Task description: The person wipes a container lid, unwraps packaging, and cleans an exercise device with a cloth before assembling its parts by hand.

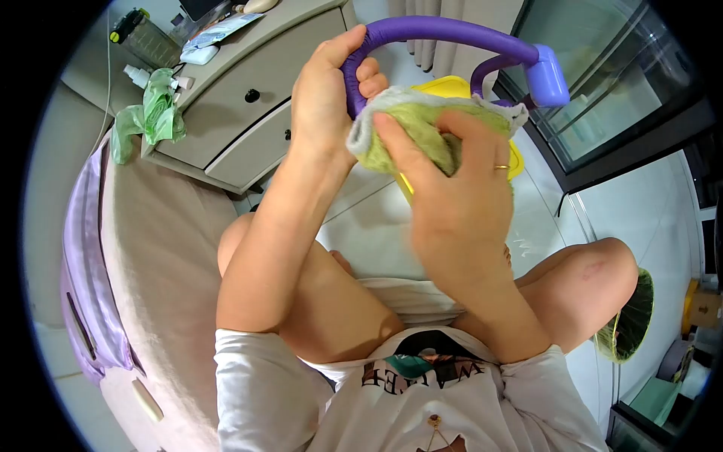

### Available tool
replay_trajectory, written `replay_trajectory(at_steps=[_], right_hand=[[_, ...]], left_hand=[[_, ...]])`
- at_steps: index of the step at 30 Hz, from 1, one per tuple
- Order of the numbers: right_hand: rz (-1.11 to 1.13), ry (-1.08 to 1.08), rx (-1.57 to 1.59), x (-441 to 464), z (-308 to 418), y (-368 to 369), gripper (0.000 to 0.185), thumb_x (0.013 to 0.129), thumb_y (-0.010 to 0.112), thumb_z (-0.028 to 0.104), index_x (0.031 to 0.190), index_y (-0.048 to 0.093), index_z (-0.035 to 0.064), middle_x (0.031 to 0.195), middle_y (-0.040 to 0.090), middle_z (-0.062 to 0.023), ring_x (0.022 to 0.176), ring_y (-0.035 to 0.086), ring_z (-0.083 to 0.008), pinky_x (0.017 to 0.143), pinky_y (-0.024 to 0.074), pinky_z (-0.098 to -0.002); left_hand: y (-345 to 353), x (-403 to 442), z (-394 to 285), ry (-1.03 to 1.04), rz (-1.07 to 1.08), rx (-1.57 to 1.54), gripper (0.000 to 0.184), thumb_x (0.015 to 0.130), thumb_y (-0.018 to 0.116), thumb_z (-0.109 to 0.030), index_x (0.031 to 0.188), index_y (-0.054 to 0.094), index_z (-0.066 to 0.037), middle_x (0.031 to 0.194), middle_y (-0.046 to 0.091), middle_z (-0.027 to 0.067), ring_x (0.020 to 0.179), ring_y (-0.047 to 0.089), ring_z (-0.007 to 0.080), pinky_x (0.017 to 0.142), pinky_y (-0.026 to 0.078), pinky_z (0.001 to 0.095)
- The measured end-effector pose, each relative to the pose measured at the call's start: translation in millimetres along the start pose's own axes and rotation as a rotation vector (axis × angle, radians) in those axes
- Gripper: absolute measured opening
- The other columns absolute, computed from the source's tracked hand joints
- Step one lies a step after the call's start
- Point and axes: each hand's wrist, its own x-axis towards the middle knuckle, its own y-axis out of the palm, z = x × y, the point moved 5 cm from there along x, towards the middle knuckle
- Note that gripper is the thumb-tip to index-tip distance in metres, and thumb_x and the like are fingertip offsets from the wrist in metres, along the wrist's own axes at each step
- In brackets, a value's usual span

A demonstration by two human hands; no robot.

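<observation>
My left hand (331, 90) is closed around one end of a purple padded tube (444, 29), which curves in an arc to the right. At its far end is a lighter purple-blue cylindrical piece (547, 77). Close beside that grip, my right hand (463, 196) has its fingers pressed into a yellow-green cloth (410, 132) with a grey edge. The cloth bunches up against the lower part of the tube, hiding what lies beneath it. A ring sits on one right finger, and that hand is slightly blurred.
Below the cloth, a yellow object (448, 87) shows partly on the tiled floor. A drawer cabinet (248, 98) stands at the upper left, with a green plastic bag (154, 113) by its corner. The beige bed edge (166, 286) runs along my left; a glass door (602, 68) is at right.
</observation>
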Motion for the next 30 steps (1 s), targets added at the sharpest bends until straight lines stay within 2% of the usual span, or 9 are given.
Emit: replay_trajectory(at_steps=[6, 8, 12, 15, 17, 18, 20, 26, 30], right_hand=[[0.12, 0.037, -0.113, -14, -37, -17, 0.052, 0.068, 0.053, -0.007, 0.111, 0.064, 0.0196, 0.103, 0.047, -0.013, 0.094, 0.047, -0.0308, 0.08, 0.0424, -0.035], [-0.039, 0.177, -0.029, -21, -57, -22, 0.051, 0.07, 0.05, -0.009, 0.112, 0.064, 0.016, 0.104, 0.048, -0.0124, 0.094, 0.046, -0.0278, 0.082, 0.0407, -0.0324], [-0.137, 0.065, 0.119, -7, -32, -37, 0.048, 0.071, 0.048, -0.01, 0.114, 0.061, 0.0073, 0.106, 0.048, -0.0115, 0.097, 0.043, -0.0247, 0.084, 0.0379, -0.0308], [-0.139, 0.024, 0.14, 7, -2, -20, 0.05, 0.068, 0.054, -0.007, 0.114, 0.062, 0.0131, 0.105, 0.046, -0.0124, 0.097, 0.044, -0.0277, 0.081, 0.0396, -0.0331], [-0.121, -0.026, 0.032, 8, 9, 3, 0.048, 0.065, 0.062, 0.003, 0.109, 0.064, 0.0205, 0.1, 0.047, -0.0111, 0.088, 0.05, -0.0313, 0.065, 0.0455, -0.0381], [-0.121, -0.027, 0.039, 6, 8, 5, 0.048, 0.065, 0.062, 0.003, 0.109, 0.064, 0.0205, 0.1, 0.047, -0.0111, 0.088, 0.05, -0.0313, 0.065, 0.0455, -0.0381], [-0.039, 0.002, 0.052, 1, 0, 9, 0.052, 0.067, 0.054, -0.006, 0.112, 0.063, 0.0169, 0.103, 0.044, -0.0145, 0.094, 0.046, -0.0314, 0.079, 0.0419, -0.0354], [-0.035, 0.122, -0.05, -9, -44, -13, 0.049, 0.071, 0.052, -0.007, 0.113, 0.062, 0.0146, 0.103, 0.044, -0.0153, 0.092, 0.047, -0.0302, 0.079, 0.0415, -0.0349], [-0.095, 0.096, 0.064, -5, -26, -22, 0.049, 0.074, 0.051, -0.006, 0.118, 0.059, 0.0144, 0.105, 0.041, -0.0168, 0.092, 0.047, -0.0277, 0.079, 0.0403, -0.0331]], left_hand=[[-7, 4, -13, -0.002, 0.015, -0.149, 0.027, 0.092, 0.046, -0.017, 0.069, 0.037, -0.006, 0.058, 0.034, 0.0009, 0.049, 0.033, 0.0106, 0.041, 0.03, 0.0233], [-6, 1, -18, 0.038, 0.0, -0.129, 0.027, 0.092, 0.046, -0.017, 0.069, 0.037, -0.006, 0.057, 0.033, 0.0008, 0.049, 0.032, 0.0106, 0.041, 0.03, 0.0233], [-2, -6, -17, 0.117, -0.042, -0.048, 0.028, 0.092, 0.046, -0.018, 0.069, 0.037, -0.005, 0.057, 0.033, 0.0007, 0.049, 0.033, 0.0105, 0.041, 0.03, 0.0235], [4, -9, -11, 0.138, -0.056, 0.017, 0.028, 0.092, 0.047, -0.019, 0.069, 0.038, -0.006, 0.056, 0.036, 0.0008, 0.049, 0.036, 0.0113, 0.042, 0.032, 0.0241], [1, -9, -10, 0.14, -0.09, 0.039, 0.028, 0.092, 0.048, -0.02, 0.069, 0.038, -0.007, 0.056, 0.037, 0.0008, 0.05, 0.038, 0.0118, 0.043, 0.034, 0.0244], [0, -9, -10, 0.14, -0.062, 0.046, 0.028, 0.091, 0.048, -0.02, 0.069, 0.038, -0.007, 0.056, 0.038, 0.0007, 0.05, 0.04, 0.0122, 0.044, 0.035, 0.0247], [-1, -11, -8, 0.121, -0.069, 0.039, 0.026, 0.091, 0.049, -0.019, 0.07, 0.038, -0.008, 0.056, 0.037, 0.0001, 0.05, 0.039, 0.0121, 0.045, 0.035, 0.0252], [5, -18, -8, 0.176, -0.039, 0.104, 0.023, 0.091, 0.048, -0.017, 0.073, 0.037, -0.008, 0.056, 0.033, -0.0004, 0.049, 0.034, 0.011, 0.045, 0.032, 0.0255], [12, -20, -2, 0.196, -0.017, 0.109, 0.024, 0.091, 0.048, -0.017, 0.072, 0.037, -0.008, 0.056, 0.033, -0.0004, 0.049, 0.033, 0.011, 0.044, 0.031, 0.0257]])
